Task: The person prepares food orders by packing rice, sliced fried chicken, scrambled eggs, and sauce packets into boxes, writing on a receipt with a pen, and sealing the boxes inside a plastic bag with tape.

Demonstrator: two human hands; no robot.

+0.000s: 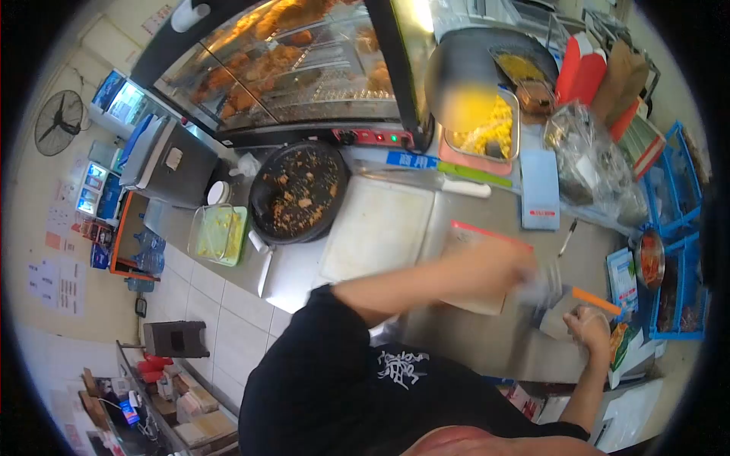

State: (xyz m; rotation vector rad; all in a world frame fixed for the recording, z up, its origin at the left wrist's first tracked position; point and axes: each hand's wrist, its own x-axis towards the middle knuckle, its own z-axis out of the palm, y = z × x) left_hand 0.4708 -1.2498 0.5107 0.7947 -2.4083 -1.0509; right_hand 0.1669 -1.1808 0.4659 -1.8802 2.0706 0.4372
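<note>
**Pale packet, orange strip**

Packet (559,313): pale, plain; on the desk (471,346), beside the right hand (589,328), fingers bent, grip unclear. Orange strip (597,301) at its edge slants down rightward; packet's long axis indistinct. Left hand (511,267): blurred, state cannot be told. Blue box (540,190): lettering illegible.

"Worn where?"
"On the head, looking forward and down at the counter (532,361)."
"How near?"
"Close above the shirt (319,380), with left hand (511,266) and right hand (590,327) both in view."
"How wide?"
"Very; reaches past the warmer (289,72) to the fan (59,122) at far left, darkening toward the corners."
</note>
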